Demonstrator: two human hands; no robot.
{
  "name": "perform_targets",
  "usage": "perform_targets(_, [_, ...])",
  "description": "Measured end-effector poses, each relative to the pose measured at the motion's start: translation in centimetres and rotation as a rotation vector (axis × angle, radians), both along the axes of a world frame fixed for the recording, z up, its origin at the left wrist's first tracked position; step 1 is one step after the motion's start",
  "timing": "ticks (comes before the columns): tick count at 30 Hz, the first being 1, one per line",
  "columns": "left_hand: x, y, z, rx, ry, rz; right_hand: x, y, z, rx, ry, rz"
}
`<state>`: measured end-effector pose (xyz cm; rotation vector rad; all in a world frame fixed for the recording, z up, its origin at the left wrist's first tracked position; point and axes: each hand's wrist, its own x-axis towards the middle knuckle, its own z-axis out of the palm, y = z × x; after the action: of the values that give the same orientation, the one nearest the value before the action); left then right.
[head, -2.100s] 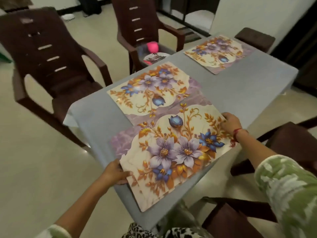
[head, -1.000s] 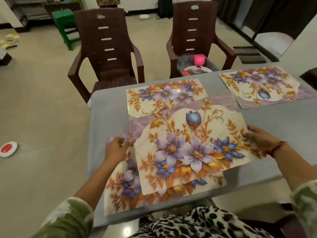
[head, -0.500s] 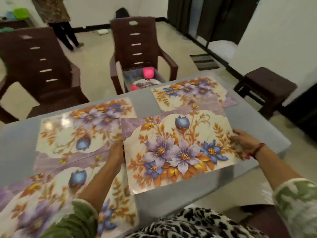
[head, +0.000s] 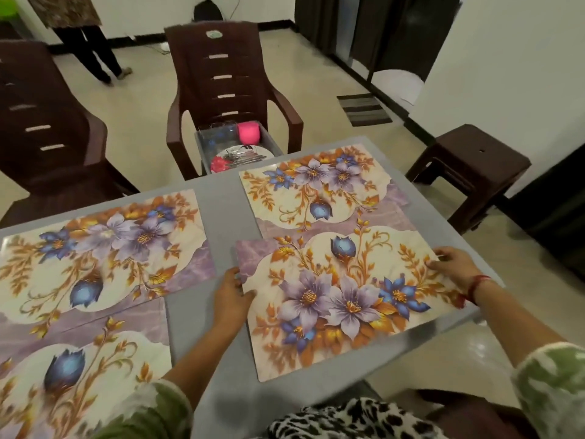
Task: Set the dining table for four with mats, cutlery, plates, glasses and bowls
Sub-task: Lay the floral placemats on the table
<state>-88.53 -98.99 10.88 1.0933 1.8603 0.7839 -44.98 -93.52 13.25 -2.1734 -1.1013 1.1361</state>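
Note:
Several floral place mats lie on the grey table (head: pixel 221 217). My left hand (head: pixel 232 293) holds the left edge of the near right mat (head: pixel 342 299), thumb on top. My right hand (head: pixel 452 264) holds that mat's right edge near the table's right side. The far right mat (head: pixel 316 188) lies just beyond it, slightly overlapped. Another mat (head: pixel 104 248) lies at the far left and one more (head: pixel 79 369) at the near left. A tray (head: pixel 272 144) on the far chair holds glasses, a pink cup (head: pixel 249 133), a plate and cutlery.
Two brown plastic chairs (head: pixel 228 83) stand beyond the table. A brown stool (head: pixel 468 166) is off the right side. A person's legs (head: pixel 91 58) are at the far left of the room. Another chair sits at my lower right.
I have carried the top mat from the near left place to the near right place, leaving one mat at the near left. It now lies flat on the table.

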Motion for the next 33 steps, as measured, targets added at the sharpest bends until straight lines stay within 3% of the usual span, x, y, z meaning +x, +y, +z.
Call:
perform_targets(5, [0.9,0.1,-0.5,0.021,0.201,-0.075,2.0,2.9,-0.6,-0.141,-0.128,0.09])
perform_targets(17, [4.8,-1.5,-1.6,-0.134,0.497,0.063,5.4,10.4,-0.2,-0.605,-0.179,0.772])
perform_targets(22, [6.8,-1.7,-1.8,-0.195,0.547,0.162,5.0,10.9,-1.1,-0.564,-0.243,0.901])
perform_targets(29, [9.1,-2.0,-0.4,-0.362,0.555,0.268,5.8,10.7,-0.9,-0.343,-0.213,0.842])
perform_targets(33, [10.3,-0.6,0.8,-0.226,0.602,0.344,6.1,10.7,-1.0,-0.167,-0.141,0.715])
